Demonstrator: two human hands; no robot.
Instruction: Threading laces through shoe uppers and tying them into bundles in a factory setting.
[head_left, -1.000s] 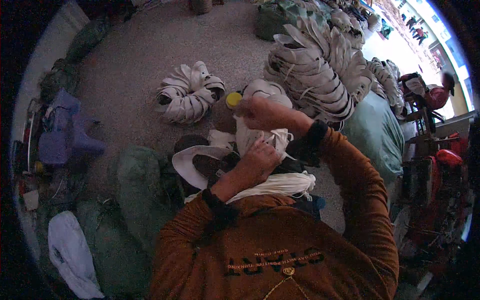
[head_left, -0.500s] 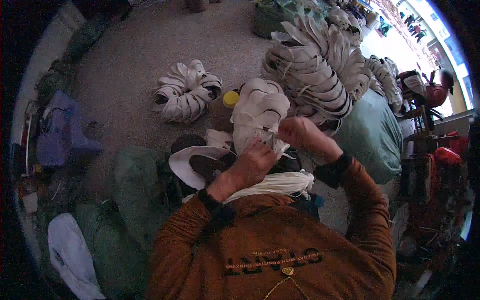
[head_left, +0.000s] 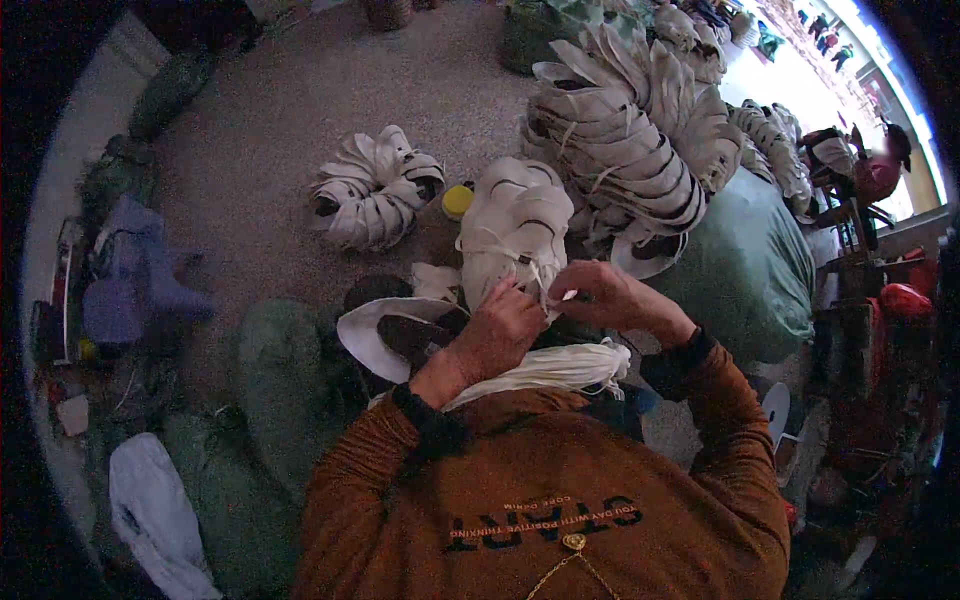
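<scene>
A bundle of overlapping white curved pieces point(head_left: 518, 210), resembling shoe uppers, stands in front of me. A thin white strip point(head_left: 487, 238) wraps around it. At the bundle's near end, my left hand point(head_left: 495, 332) is closed, its fingertips against the strip and the bundle. My right hand point(head_left: 622, 300) pinches a white end of the strip just to the right. The exact grip of the left fingers is partly hidden. Below my hands a hank of white strips point(head_left: 540, 370) lies across my lap. A loose white curved piece point(head_left: 365, 345) rests left of my left hand.
A small ring of similar pieces point(head_left: 375, 195) lies on the floor beyond, near a yellow lid point(head_left: 457, 202). A large heap of bundles point(head_left: 630, 150) and a green sack point(head_left: 750, 270) stand at right. More green sacks point(head_left: 280, 390) and a purple object point(head_left: 140, 280) are left.
My right hand has come down and is nearer the left, now pinching the strip's end. The strip around the bundle shows more plainly. My left hand has shifted slightly nearer to me.
</scene>
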